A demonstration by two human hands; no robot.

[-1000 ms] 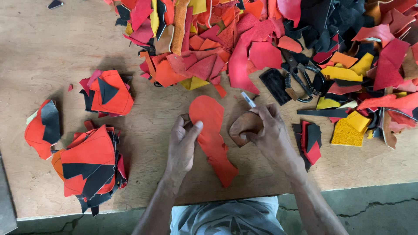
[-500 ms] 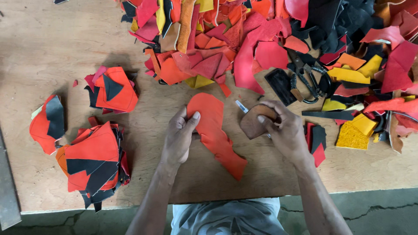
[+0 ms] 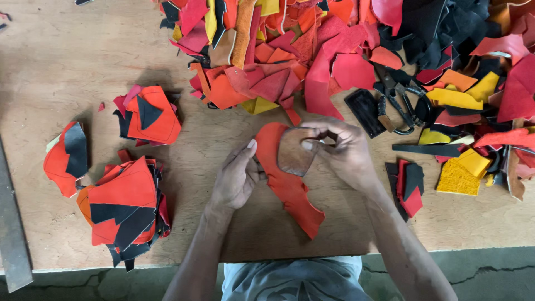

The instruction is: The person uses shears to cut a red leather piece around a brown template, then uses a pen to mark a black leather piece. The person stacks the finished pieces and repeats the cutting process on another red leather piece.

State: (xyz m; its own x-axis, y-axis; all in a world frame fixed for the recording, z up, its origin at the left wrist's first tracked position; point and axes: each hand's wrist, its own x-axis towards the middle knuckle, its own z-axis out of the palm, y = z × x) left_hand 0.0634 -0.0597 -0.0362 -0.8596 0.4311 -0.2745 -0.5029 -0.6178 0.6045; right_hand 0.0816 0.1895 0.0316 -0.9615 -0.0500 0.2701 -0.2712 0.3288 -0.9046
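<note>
A long red-orange leather piece lies on the wooden table in front of me. My left hand rests on its left edge with the fingers flat, pinning it down. My right hand holds a brown shield-shaped template and sets it on the upper part of the red piece. I cannot make out whether that hand also carries a pen.
A big heap of red, orange, yellow and black leather scraps fills the far side. Black scissors and a dark flat block lie to the right. Sorted stacks of scraps sit left, smaller ones right. A metal bar lies at the left edge.
My right hand has carried the brown template leftward onto the red piece. The left hand stays on the piece's left edge.
</note>
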